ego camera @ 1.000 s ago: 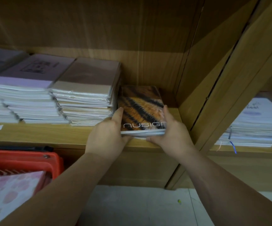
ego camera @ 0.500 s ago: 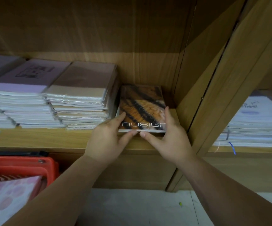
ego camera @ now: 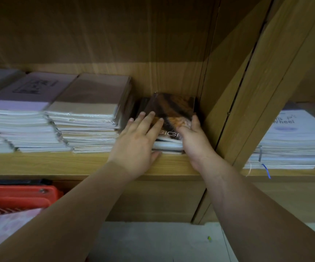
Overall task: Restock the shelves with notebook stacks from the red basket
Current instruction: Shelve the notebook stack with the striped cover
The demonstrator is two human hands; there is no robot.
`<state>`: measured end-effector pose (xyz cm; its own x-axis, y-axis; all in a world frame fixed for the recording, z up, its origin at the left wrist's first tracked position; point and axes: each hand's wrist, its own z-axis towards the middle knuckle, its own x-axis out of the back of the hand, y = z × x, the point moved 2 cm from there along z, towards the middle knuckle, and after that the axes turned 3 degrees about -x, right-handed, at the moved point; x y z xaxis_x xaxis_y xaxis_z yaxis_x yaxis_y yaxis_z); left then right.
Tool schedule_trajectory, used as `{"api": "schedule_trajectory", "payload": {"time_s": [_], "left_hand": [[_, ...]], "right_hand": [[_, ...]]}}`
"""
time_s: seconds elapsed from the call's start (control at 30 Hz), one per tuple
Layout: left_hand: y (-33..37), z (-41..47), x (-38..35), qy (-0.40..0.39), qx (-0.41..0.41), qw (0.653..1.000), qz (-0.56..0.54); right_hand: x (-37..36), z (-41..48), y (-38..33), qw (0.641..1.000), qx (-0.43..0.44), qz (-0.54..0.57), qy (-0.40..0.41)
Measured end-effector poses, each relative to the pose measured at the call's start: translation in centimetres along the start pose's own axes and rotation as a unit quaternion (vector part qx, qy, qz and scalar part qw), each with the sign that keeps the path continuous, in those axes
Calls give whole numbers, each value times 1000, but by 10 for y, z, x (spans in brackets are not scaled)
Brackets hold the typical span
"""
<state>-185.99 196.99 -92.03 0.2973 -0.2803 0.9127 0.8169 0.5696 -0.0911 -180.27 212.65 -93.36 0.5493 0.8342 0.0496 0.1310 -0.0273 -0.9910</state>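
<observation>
Notebook stack (ego camera: 173,108): tiger-striped orange-and-black covers, flat at right end of light wooden shelf (ego camera: 58,163), just beside beige wrapped stack (ego camera: 88,110).
Left hand (ego camera: 135,146): fingers straight, pressing top cover.
Right hand (ego camera: 194,142): curled round stack's right front corner.

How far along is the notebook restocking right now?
Done: the tiger-print stack is on the shelf, beside a beige stack. In hand: the left hand presses its cover, the right hand grips its right edge. Left: pink-patterned stock in the red basket.
</observation>
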Motion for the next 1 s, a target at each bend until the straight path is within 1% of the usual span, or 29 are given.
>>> {"api": "schedule_trajectory", "payload": {"time_s": [0.03, 0.1, 0.2, 0.3, 0.37, 0.43, 0.6, 0.7, 0.8, 0.87, 0.93, 1.0], "left_hand": [[-1, 3, -3, -24, 17, 1000, -4], [-1, 2, -4, -35, 32, 999, -1], [-1, -12, -4, 8, 54, 998, 38], [-6, -13, -3, 22, 25, 997, 72], [-11, -6, -2, 7, 5, 999, 48], [-14, 0, 1, -24, 6, 1000, 16], [-15, 15, 3, -58, 46, 997, -19], [-11, 20, 6, -76, 60, 995, -37], [-6, 14, 9, -53, 37, 997, -30], [1, 11, 9, -42, 19, 997, -54], [6, 11, 1, -80, 15, 994, -66], [7, 14, -5, -93, 41, 991, -84]], "right_hand": [[1, 2, 0, 1000, -1, 10, -1], [0, 3, -1, 1000, -1, 12, -18], [-5, -1, -3, 999, -10, -11, -46], [-10, 2, -3, 999, -31, 35, -28], [-10, 4, -1, 995, -49, 84, -12], [-11, 7, 0, 994, -52, 97, -4], [-14, 11, -3, 995, -38, 84, -45], [-13, 7, -3, 996, -26, 70, -49], [-11, 5, -2, 995, -29, 92, -10], [-10, 7, -4, 996, -30, 89, -8], [-10, 10, -5, 996, -30, 80, -32], [-10, 11, -6, 997, -22, 59, -38]]}}
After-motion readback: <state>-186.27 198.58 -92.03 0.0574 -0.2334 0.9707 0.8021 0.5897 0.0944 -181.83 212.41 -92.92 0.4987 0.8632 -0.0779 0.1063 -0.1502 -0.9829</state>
